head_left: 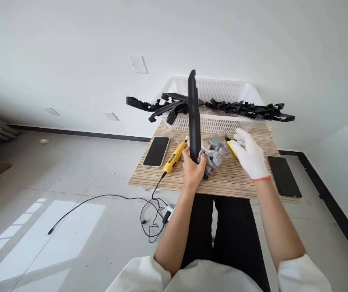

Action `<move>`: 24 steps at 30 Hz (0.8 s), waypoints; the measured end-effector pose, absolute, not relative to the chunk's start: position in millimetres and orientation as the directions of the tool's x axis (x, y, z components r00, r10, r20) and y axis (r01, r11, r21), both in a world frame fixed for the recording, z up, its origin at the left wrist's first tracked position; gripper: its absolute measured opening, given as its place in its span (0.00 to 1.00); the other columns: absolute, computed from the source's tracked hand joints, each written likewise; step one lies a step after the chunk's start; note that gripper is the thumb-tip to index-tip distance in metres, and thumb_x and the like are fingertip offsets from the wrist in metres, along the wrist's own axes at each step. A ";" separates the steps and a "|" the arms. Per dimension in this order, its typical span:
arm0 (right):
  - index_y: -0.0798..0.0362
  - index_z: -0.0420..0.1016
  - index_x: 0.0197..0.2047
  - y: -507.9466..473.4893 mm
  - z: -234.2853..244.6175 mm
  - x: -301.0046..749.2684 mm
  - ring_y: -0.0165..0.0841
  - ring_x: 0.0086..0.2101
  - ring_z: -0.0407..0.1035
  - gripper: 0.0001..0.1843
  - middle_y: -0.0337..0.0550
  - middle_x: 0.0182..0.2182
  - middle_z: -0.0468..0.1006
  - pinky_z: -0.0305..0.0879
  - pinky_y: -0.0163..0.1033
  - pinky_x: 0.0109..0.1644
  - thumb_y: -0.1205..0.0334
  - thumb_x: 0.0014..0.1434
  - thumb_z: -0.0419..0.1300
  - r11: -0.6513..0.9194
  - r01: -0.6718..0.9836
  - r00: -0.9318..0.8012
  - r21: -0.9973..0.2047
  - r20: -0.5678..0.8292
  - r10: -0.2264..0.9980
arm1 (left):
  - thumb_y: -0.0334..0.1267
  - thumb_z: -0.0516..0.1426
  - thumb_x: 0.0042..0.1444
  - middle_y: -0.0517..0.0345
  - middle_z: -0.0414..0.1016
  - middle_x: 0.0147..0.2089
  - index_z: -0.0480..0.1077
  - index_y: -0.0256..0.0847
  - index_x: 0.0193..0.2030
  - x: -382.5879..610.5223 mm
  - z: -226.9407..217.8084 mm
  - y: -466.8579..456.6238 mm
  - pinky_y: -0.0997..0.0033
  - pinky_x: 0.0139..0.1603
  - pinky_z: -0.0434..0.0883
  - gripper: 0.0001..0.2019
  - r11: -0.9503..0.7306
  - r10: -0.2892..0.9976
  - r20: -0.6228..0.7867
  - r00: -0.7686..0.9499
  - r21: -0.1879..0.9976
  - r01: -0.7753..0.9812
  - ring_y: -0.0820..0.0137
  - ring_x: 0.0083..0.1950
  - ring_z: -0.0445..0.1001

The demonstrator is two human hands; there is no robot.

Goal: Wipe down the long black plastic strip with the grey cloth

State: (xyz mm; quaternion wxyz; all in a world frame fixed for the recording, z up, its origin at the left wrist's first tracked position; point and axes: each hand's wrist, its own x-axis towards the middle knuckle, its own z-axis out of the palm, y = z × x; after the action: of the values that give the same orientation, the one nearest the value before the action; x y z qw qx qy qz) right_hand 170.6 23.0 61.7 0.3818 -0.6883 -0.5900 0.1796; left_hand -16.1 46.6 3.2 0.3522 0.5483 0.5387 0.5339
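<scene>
A: Where is the black strip (193, 117)?

B: It stands upright on the table (240, 182), about the middle. The left hand (193, 168) is bare and closed around its lower end. The upper end rises in front of the white basket (219, 91).

A: And the right hand (249, 156)?

B: It wears a white glove. It is down at a yellow tool (231, 147), to the right of the strip. The fingers are bent over it, but I cannot tell if they really grasp it, because the hand hides most of the tool.

A: What lies between the two hands?

B: A grey glove (213, 156), crumpled, just beside the left hand and touching the strip's base. A small grey flat thing (215, 140) lies just behind it.

A: And to the left?

B: A yellow screwdriver (175, 156) lies just left of the left hand, with a black cable (149, 202) that runs from its near end down to the floor. Further left is a phone (156, 151), screen dark. A second phone (284, 176) lies near the right edge of the table.

A: The basket?

B: It is at the far edge, and long black parts (246, 109) lie across its rim and stick out on both sides.
</scene>
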 end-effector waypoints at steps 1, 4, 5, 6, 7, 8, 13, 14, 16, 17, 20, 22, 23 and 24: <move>0.44 0.60 0.67 31.9 59.3 169.6 0.51 0.57 0.67 0.32 0.51 0.59 0.72 0.67 0.58 0.55 0.41 0.64 0.53 -0.060 0.816 0.231 -0.575 0.228 0.946 | 0.42 0.59 0.57 0.57 0.73 0.39 0.60 0.42 0.52 -16.2 4.0 46.1 0.67 0.43 0.69 0.19 -0.161 0.967 0.198 -0.160 0.962 0.218 0.67 0.37 0.75; 0.55 0.63 0.64 61.6 46.6 152.2 0.57 0.58 0.62 0.34 0.62 0.55 0.74 0.65 0.59 0.54 0.42 0.63 0.56 -0.089 0.983 0.122 -0.163 0.203 0.972 | 0.40 0.59 0.54 0.60 0.71 0.36 0.61 0.43 0.51 -16.2 5.9 45.3 0.68 0.41 0.68 0.19 -0.139 0.971 0.179 -0.160 0.963 0.232 0.68 0.34 0.73; 0.57 0.66 0.61 69.1 43.3 144.5 0.56 0.56 0.64 0.33 0.64 0.52 0.76 0.64 0.58 0.54 0.41 0.63 0.55 -0.102 0.990 0.118 -0.092 0.189 0.975 | 0.39 0.60 0.54 0.60 0.71 0.35 0.61 0.43 0.51 -16.1 6.3 45.2 0.68 0.41 0.68 0.19 -0.136 0.972 0.175 -0.158 0.962 0.235 0.69 0.33 0.73; 0.59 0.68 0.58 73.9 41.6 137.8 0.55 0.54 0.67 0.32 0.64 0.48 0.77 0.63 0.57 0.55 0.41 0.64 0.54 -0.116 0.992 0.124 -0.052 0.176 0.976 | 0.39 0.60 0.53 0.61 0.71 0.35 0.61 0.43 0.51 -16.1 6.6 45.2 0.68 0.40 0.68 0.19 -0.133 0.973 0.173 -0.156 0.962 0.238 0.69 0.33 0.73; 0.59 0.70 0.56 75.5 41.9 133.2 0.53 0.50 0.69 0.31 0.63 0.46 0.78 0.63 0.56 0.54 0.40 0.64 0.53 -0.137 0.989 0.143 -0.048 0.165 0.976 | 0.39 0.60 0.53 0.60 0.71 0.35 0.61 0.42 0.51 -16.0 6.8 45.2 0.68 0.40 0.68 0.20 -0.131 0.973 0.170 -0.154 0.962 0.238 0.69 0.33 0.73; 0.57 0.70 0.54 73.8 44.0 132.1 0.52 0.47 0.71 0.30 0.62 0.44 0.79 0.64 0.55 0.52 0.39 0.64 0.53 -0.163 0.984 0.173 -0.077 0.160 0.972 | 0.39 0.60 0.53 0.60 0.71 0.36 0.62 0.42 0.52 -16.0 6.9 45.2 0.68 0.41 0.68 0.20 -0.129 0.974 0.168 -0.155 0.963 0.236 0.69 0.34 0.73; 0.49 0.71 0.57 42.9 60.4 188.1 0.53 0.44 0.74 0.35 0.57 0.45 0.80 0.66 0.53 0.43 0.33 0.55 0.60 -0.423 0.826 0.526 -0.372 0.240 0.816 | 0.40 0.60 0.53 0.57 0.73 0.40 0.61 0.42 0.53 -15.7 6.4 44.6 0.68 0.43 0.69 0.21 -0.138 0.972 0.172 -0.159 0.969 0.203 0.67 0.39 0.75; 0.51 0.73 0.54 39.0 60.9 207.0 0.55 0.44 0.74 0.35 0.61 0.44 0.79 0.65 0.55 0.44 0.34 0.54 0.61 -0.481 0.783 0.597 -0.395 0.256 0.761 | 0.40 0.60 0.54 0.57 0.73 0.39 0.61 0.42 0.53 -15.6 6.2 44.5 0.68 0.43 0.69 0.21 -0.140 0.973 0.173 -0.153 0.969 0.202 0.68 0.38 0.75; 0.55 0.74 0.57 36.4 59.5 241.3 0.57 0.48 0.73 0.32 0.67 0.48 0.77 0.64 0.56 0.46 0.43 0.56 0.64 -0.474 0.775 0.609 -0.417 0.296 0.735 | 0.41 0.60 0.54 0.59 0.72 0.37 0.61 0.42 0.53 -15.6 5.4 44.6 0.67 0.42 0.70 0.21 -0.143 0.973 0.176 -0.148 0.967 0.211 0.68 0.36 0.74; 0.55 0.74 0.57 36.6 58.6 253.4 0.56 0.49 0.73 0.30 0.67 0.51 0.77 0.63 0.55 0.47 0.46 0.56 0.65 -0.456 0.785 0.594 -0.420 0.300 0.746 | 0.40 0.60 0.54 0.59 0.72 0.37 0.61 0.42 0.53 -15.5 4.9 44.9 0.67 0.42 0.70 0.21 -0.147 0.972 0.181 -0.151 0.966 0.214 0.68 0.36 0.74; 0.56 0.77 0.54 33.9 59.3 257.7 0.57 0.53 0.70 0.25 0.68 0.56 0.73 0.63 0.56 0.50 0.49 0.58 0.64 -0.414 0.801 0.576 -0.433 0.366 0.731 | 0.41 0.60 0.55 0.58 0.73 0.39 0.61 0.42 0.54 -15.1 2.6 45.9 0.66 0.44 0.70 0.21 -0.165 0.970 0.196 -0.145 0.966 0.202 0.67 0.38 0.75; 0.55 0.75 0.55 24.0 60.2 232.4 0.55 0.55 0.68 0.22 0.65 0.56 0.73 0.62 0.57 0.55 0.50 0.64 0.57 -0.379 0.806 0.576 -0.454 0.457 0.678 | 0.42 0.60 0.55 0.56 0.73 0.40 0.60 0.41 0.54 -14.5 1.4 46.0 0.66 0.44 0.70 0.22 -0.178 0.970 0.205 -0.133 0.965 0.191 0.66 0.39 0.75; 0.53 0.74 0.56 16.5 59.2 213.7 0.50 0.56 0.68 0.21 0.60 0.54 0.75 0.62 0.54 0.57 0.52 0.68 0.51 -0.341 0.819 0.558 -0.461 0.504 0.659 | 0.42 0.61 0.56 0.56 0.73 0.40 0.60 0.41 0.54 -14.0 1.1 45.9 0.66 0.43 0.70 0.22 -0.181 0.969 0.208 -0.130 0.965 0.192 0.66 0.39 0.75; 0.50 0.74 0.56 8.2 56.8 193.0 0.42 0.54 0.70 0.20 0.53 0.53 0.77 0.64 0.48 0.58 0.52 0.70 0.48 -0.247 0.852 0.493 -0.462 0.547 0.677 | 0.43 0.61 0.56 0.56 0.73 0.40 0.60 0.41 0.54 -13.7 1.1 45.6 0.66 0.43 0.71 0.22 -0.186 0.969 0.213 -0.128 0.963 0.195 0.66 0.39 0.75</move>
State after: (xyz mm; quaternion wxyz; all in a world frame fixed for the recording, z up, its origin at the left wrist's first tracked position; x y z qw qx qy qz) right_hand 193.0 8.2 56.8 0.3698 -0.7808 -0.4895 -0.1181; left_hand -13.7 45.6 1.1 0.3608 0.5529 0.5261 0.5360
